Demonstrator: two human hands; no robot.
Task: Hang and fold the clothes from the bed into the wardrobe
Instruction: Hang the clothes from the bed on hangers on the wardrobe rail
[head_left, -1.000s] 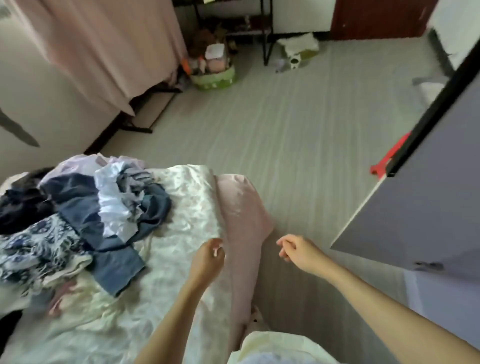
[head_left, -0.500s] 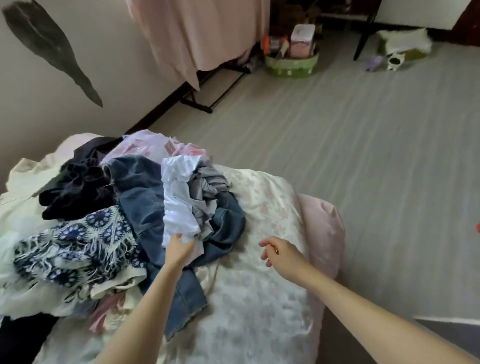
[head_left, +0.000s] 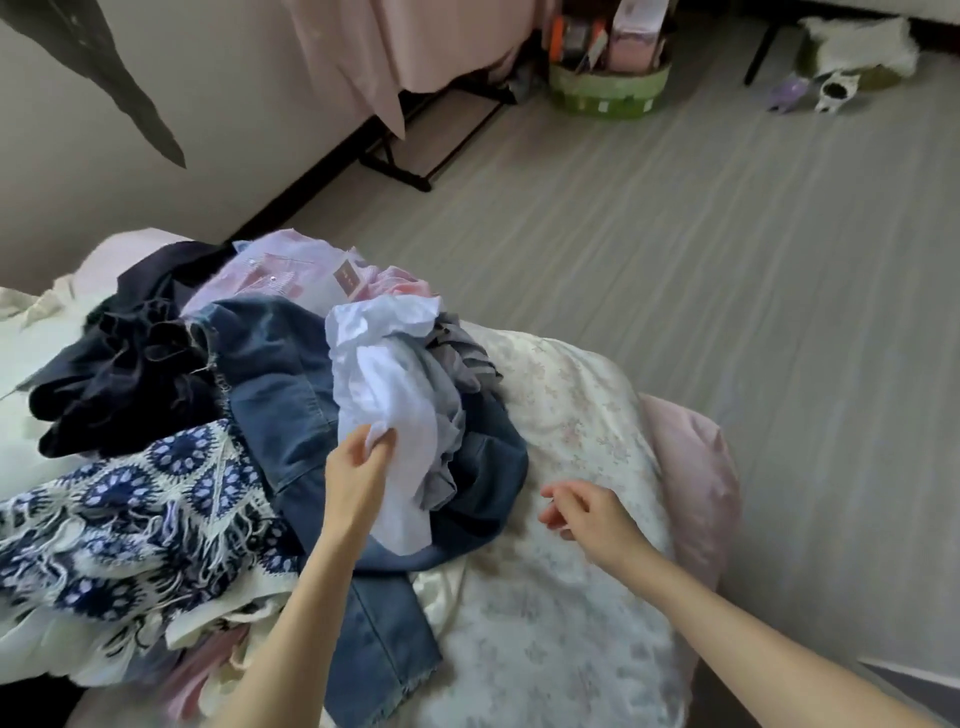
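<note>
A heap of clothes lies on the bed (head_left: 561, 597): a white garment (head_left: 384, 379) on top, blue jeans (head_left: 280, 395) under it, a dark navy piece (head_left: 119, 364) at the left, a pink shirt (head_left: 291, 270) behind and a blue-and-white patterned knit (head_left: 119, 525) in front. My left hand (head_left: 358, 478) pinches the lower part of the white garment. My right hand (head_left: 587, 512) hovers over the floral bedcover to the right of the heap, fingers loosely curled, holding nothing. The wardrobe is out of view.
Grey striped floor (head_left: 727, 291) stretches to the right of the bed. A pink curtain (head_left: 395, 47) hangs over a black rack foot (head_left: 400, 166) at the back. A green basket (head_left: 608, 88) with boxes and small items stands by the far wall. A pink pillow (head_left: 696, 478) edges the bed.
The view has turned left from the wardrobe door to the clothes heap. My left hand reached up from the bedcover and took hold of the white garment. My right hand followed over the bed.
</note>
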